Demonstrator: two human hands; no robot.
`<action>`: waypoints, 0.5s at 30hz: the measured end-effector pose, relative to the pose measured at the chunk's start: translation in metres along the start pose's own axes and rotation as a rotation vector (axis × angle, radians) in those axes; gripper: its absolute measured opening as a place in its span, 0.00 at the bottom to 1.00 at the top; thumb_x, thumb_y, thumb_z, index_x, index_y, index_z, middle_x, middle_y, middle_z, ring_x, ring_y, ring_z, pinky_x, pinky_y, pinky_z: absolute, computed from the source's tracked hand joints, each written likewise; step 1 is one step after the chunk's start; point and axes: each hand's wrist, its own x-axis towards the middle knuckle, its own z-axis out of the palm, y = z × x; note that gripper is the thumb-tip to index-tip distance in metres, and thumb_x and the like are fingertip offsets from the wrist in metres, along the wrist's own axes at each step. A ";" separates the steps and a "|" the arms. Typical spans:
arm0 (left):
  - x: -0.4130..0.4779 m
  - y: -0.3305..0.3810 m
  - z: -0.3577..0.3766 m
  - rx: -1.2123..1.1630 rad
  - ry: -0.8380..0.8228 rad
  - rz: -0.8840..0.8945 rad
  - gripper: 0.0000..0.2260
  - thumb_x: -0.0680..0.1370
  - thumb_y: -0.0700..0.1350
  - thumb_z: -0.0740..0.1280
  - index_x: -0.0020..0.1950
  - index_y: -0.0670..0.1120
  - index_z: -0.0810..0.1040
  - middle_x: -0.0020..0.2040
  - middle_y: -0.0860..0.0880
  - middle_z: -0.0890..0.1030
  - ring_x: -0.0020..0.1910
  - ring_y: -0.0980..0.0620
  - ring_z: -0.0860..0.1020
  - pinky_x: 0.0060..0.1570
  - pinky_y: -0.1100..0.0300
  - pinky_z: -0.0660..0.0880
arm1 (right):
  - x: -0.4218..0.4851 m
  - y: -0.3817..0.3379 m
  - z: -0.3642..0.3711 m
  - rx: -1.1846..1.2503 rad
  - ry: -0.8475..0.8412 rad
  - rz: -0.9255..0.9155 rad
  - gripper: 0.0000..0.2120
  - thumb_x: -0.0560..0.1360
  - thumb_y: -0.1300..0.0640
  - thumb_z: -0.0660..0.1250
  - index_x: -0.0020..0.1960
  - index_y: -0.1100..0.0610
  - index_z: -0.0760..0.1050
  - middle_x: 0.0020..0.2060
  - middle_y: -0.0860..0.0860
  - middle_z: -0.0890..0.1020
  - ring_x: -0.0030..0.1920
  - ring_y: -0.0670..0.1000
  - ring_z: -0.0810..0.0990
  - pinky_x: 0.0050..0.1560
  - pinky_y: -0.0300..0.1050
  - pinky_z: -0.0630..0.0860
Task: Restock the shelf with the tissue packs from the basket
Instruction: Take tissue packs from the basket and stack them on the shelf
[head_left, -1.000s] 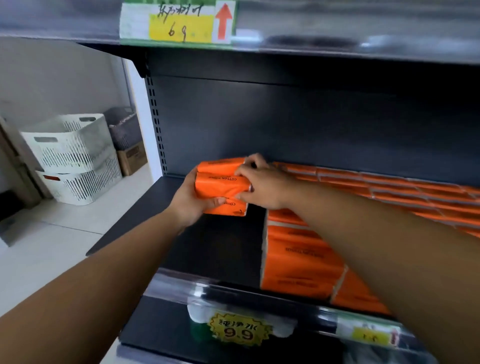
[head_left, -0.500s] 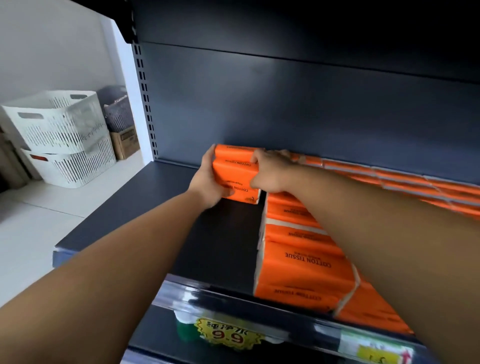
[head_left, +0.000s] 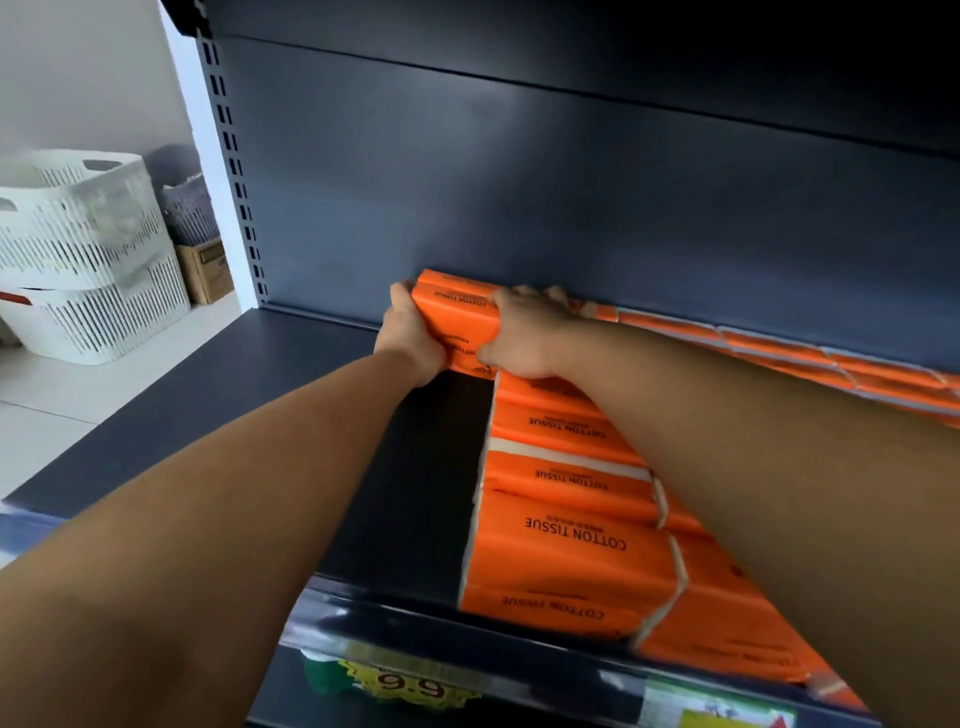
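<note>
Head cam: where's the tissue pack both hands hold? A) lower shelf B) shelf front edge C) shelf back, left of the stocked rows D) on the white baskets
C: left hand and right hand hold the tissue pack by the back panel, left of the stocked rows.

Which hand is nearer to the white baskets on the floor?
Left. The left hand grips the tissue packs on the side facing the white baskets; the right hand grips the far side.

The left forearm (head_left: 249, 478) and the right forearm (head_left: 753, 426) are seen bare along their whole visible length, and the left hand (head_left: 410, 340) and the right hand (head_left: 524, 340) are likewise uncovered, with most fingers (head_left: 540, 295) hidden.
</note>
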 end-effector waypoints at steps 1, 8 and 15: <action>0.001 -0.001 0.001 0.016 0.003 -0.006 0.32 0.71 0.37 0.69 0.68 0.51 0.56 0.59 0.46 0.74 0.57 0.44 0.76 0.57 0.51 0.72 | 0.000 0.000 0.000 -0.006 -0.007 -0.001 0.38 0.73 0.40 0.65 0.77 0.50 0.54 0.75 0.52 0.60 0.73 0.61 0.57 0.70 0.63 0.55; -0.008 0.004 -0.021 0.090 -0.141 -0.040 0.46 0.66 0.35 0.74 0.74 0.52 0.48 0.60 0.42 0.72 0.58 0.41 0.75 0.57 0.47 0.75 | -0.011 0.009 -0.007 0.010 0.039 -0.054 0.35 0.76 0.34 0.58 0.77 0.46 0.54 0.76 0.49 0.60 0.73 0.59 0.58 0.68 0.63 0.56; -0.038 0.041 -0.057 0.255 -0.043 0.041 0.38 0.69 0.38 0.72 0.74 0.52 0.57 0.66 0.42 0.67 0.61 0.40 0.73 0.51 0.52 0.73 | -0.049 0.037 -0.035 -0.069 0.143 -0.087 0.28 0.75 0.38 0.64 0.70 0.48 0.65 0.69 0.50 0.69 0.69 0.57 0.65 0.65 0.58 0.65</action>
